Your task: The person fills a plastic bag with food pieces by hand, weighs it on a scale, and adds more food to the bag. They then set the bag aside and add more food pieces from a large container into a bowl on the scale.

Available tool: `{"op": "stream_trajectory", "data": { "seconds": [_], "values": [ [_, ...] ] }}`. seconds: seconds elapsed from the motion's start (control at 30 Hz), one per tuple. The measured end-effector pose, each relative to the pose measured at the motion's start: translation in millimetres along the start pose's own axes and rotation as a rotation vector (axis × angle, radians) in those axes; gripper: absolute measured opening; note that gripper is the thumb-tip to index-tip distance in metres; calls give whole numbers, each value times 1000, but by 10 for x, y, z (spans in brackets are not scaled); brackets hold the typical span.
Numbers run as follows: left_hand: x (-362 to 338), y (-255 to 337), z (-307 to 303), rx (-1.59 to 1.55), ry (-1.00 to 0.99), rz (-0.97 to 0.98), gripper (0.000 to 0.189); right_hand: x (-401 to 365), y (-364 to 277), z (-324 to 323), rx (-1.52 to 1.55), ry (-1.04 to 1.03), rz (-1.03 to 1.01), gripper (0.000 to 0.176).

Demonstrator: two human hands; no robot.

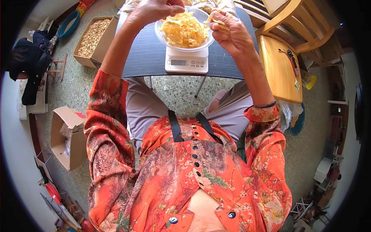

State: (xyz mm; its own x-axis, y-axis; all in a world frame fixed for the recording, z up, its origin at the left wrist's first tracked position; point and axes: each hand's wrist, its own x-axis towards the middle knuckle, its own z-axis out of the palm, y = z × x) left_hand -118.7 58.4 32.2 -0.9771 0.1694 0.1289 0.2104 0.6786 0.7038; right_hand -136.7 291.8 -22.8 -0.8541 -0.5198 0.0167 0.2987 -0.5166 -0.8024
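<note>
A clear round bowl (159,34) full of thin yellow flakes (185,30) rests on a white digital scale (186,63) at the table's near edge. Over the bowl's right rim, my right hand (232,33) is closed round a few of the same flakes. My left hand (164,8) reaches over the bowl's far left side with its fingers bent together; whether anything is between them is too small to tell. Filled clear plastic bags (205,4) lie just beyond the bowl. The scale's display is lit, its digits blurred.
The dark table (145,58) stands before my knees. To its right is a wooden chair (276,65) with a tool on the seat. On the floor at left are a box of brown pieces (94,38) and an open carton (63,135). A blue basin (297,123) sits behind the chair.
</note>
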Motion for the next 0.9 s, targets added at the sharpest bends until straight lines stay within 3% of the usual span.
{"op": "stream_trajectory", "data": {
  "seconds": [0.07,0.13,0.17,0.2,0.23,0.3,0.47,0.6,0.7,0.83,0.9],
  "values": [
    [0,-11,18,195,33,-76,22,22,4,2,-41,-5,16,18],
    [-71,109,-25,179,99,-29,20,23,10,54,-70,33,21,18],
    [-58,149,-47,157,157,10,18,20,8,82,-95,78,36,17],
    [157,-302,80,-130,128,258,12,17,3,111,-97,90,42,17],
    [129,-201,57,-127,130,268,12,17,6,126,-101,89,31,17],
    [4,-13,56,-328,-25,95,18,29,14,150,-151,92,35,18],
    [-3,64,170,-417,-135,73,34,67,60,128,-113,112,21,21],
    [0,81,237,-424,-150,45,35,87,76,87,-91,18,-24,23],
    [33,43,245,-540,-135,37,16,81,69,78,-79,-26,-31,22],
    [79,61,197,-557,-102,65,14,5,50,75,-83,42,-28,26],
    [148,105,158,-377,-8,26,15,-28,40,43,-97,173,-14,29]
  ]
}}
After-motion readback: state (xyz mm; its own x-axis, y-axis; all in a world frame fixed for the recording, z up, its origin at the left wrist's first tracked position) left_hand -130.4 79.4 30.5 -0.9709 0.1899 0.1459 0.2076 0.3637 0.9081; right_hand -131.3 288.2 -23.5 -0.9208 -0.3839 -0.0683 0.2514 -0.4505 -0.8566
